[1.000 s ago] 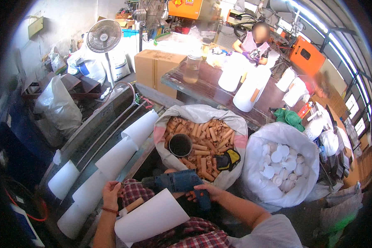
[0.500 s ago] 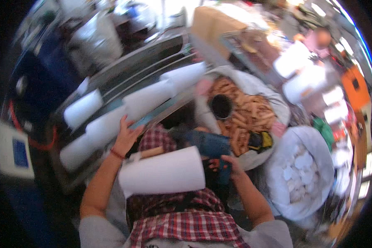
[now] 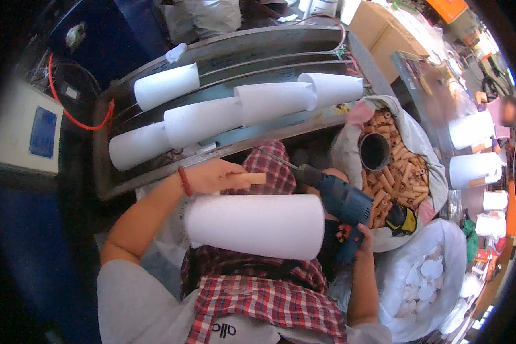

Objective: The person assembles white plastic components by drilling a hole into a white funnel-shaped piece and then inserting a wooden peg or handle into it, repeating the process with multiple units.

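Across my lap lies a large white roll point(image 3: 258, 225), apart from both palms. Just beyond it, my left hand point(image 3: 215, 175) is closed on a short tan cardboard tube point(image 3: 253, 178). On the right, my right hand point(image 3: 363, 238) grips the handle of a dark blue power drill point(image 3: 347, 198). A long thin bit on the drill points up and left, passing over my checked apron point(image 3: 269, 169). Several more white rolls point(image 3: 203, 122) rest in a row along a metal trough point(image 3: 252, 41) ahead of me. Another roll point(image 3: 166, 86) sits behind them at the trough's left.
At right stands a white sack point(image 3: 438, 178) of tan tube pieces, with a dark cylindrical container point(image 3: 374, 152) on them. Nearer is a pale sack point(image 3: 393, 292) of white discs. A cardboard box point(image 3: 378, 31) stands beyond. A person point(image 3: 501, 112) is at the far right.
My left hand has come back from beside the trough's rolls and now holds the cardboard tube, which lay behind the lap roll. The drill tilts up more plainly. The view has turned left.
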Action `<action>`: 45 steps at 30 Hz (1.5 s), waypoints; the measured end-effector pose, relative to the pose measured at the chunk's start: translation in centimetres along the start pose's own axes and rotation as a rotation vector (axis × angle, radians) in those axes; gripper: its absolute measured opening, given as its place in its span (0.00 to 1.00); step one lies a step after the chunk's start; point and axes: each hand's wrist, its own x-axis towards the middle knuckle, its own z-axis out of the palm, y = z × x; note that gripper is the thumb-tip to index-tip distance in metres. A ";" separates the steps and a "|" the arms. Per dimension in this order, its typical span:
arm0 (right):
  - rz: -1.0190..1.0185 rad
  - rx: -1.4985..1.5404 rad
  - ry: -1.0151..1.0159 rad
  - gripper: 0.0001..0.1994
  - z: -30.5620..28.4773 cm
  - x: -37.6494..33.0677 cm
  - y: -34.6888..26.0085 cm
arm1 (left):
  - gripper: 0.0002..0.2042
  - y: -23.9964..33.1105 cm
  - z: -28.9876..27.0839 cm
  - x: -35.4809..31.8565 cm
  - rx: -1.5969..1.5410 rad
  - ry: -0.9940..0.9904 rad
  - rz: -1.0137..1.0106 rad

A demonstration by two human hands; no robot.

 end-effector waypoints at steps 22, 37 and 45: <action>0.081 -0.076 0.000 0.29 -1.0 0.2 -1.0 | 0.19 -3.0 -5.8 -0.4 -0.067 0.052 -0.168; -0.039 -0.071 -0.048 0.31 1.1 0.2 -1.9 | 0.16 0.3 -5.0 1.6 0.056 -0.071 -0.152; 0.001 -0.035 -0.032 0.30 1.8 -0.2 -2.1 | 0.14 3.4 -3.9 3.8 0.200 -0.062 0.057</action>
